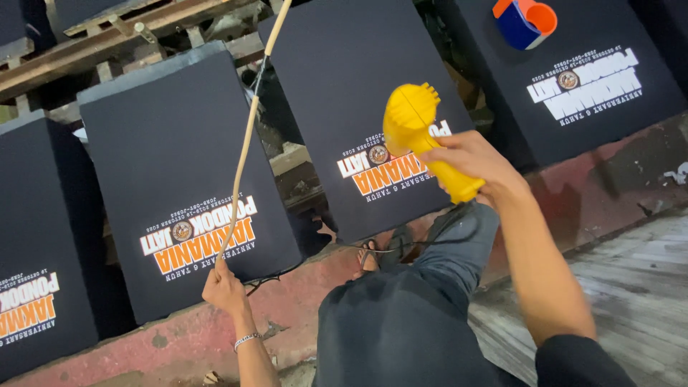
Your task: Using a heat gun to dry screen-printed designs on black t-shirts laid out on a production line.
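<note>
While your right hand [469, 159] grips the yellow dryer [423, 140], your left hand [223, 288] pinches a thin stick [247, 136], black boards [179, 179] close ahead, open floor [631, 279] right.

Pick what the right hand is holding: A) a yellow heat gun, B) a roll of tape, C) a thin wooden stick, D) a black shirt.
A: the right hand grips the handle of a yellow heat gun, while the left hand holds the thin stick.
</note>
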